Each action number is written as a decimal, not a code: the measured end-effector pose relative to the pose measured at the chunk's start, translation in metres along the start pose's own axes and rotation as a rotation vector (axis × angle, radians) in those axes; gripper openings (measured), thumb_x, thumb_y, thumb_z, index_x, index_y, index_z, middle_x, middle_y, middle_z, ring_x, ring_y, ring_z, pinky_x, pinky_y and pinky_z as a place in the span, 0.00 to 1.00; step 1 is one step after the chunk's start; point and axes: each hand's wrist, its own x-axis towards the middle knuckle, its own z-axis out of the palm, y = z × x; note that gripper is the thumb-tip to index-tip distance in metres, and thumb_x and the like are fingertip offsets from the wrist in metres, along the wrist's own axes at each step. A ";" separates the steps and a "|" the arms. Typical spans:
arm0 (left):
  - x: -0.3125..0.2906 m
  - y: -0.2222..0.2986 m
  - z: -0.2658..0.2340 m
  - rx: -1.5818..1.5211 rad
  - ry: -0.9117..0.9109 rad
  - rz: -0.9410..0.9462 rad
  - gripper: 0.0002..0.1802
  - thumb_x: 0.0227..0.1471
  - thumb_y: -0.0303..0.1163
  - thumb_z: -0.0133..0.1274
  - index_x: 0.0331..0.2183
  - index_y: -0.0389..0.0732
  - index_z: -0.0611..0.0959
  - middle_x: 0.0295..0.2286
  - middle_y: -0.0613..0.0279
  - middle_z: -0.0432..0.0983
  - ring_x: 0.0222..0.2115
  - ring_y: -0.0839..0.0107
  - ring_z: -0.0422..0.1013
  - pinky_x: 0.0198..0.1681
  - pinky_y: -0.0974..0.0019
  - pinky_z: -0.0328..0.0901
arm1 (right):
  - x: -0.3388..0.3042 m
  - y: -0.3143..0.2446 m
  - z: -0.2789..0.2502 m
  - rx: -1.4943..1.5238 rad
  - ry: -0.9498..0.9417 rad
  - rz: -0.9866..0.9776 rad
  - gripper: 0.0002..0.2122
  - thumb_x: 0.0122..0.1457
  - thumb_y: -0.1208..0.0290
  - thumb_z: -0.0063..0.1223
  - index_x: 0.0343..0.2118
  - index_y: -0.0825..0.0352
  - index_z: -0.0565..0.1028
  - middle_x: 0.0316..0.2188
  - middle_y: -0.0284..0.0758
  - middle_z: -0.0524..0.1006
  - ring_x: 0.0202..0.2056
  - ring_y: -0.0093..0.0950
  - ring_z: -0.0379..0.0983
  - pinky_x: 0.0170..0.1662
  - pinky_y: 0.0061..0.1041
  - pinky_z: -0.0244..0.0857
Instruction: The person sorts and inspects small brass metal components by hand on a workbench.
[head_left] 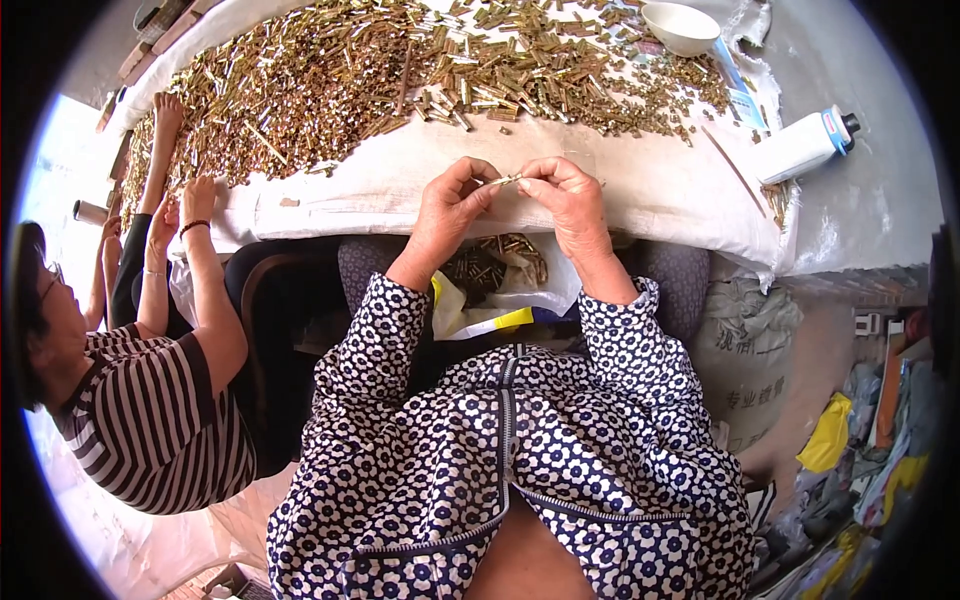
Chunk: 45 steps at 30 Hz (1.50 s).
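Observation:
Over the near edge of the table, my left hand (447, 208) and my right hand (571, 206) meet at the fingertips. Between them is a small, slim gold-coloured metal piece (507, 181), pinched from both sides. Its exact kind is too small to make out. Beyond my hands spreads a heap of small gold and copper-coloured metal parts (300, 95), some long and narrow, others short. Below my hands, an open bag (560, 285) by my lap holds more slim metal pieces (480, 268).
A white bowl (682, 28) sits at the far right of the table (640, 170). Near it are a thin stick (735, 172) and a white-and-blue container (805, 145) lying tilted. Other people's hands (190, 205) work at the left. A printed sack (745, 350) stands at the right.

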 end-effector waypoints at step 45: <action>0.020 0.014 0.045 1.002 -0.240 0.374 0.06 0.45 0.21 0.45 0.30 0.35 0.70 0.27 0.46 0.72 0.29 0.46 0.71 0.30 0.55 0.66 | 0.018 -0.009 -0.058 -1.212 0.275 -0.328 0.06 0.46 0.79 0.53 0.30 0.65 0.73 0.35 0.40 0.73 0.38 0.39 0.71 0.40 0.33 0.66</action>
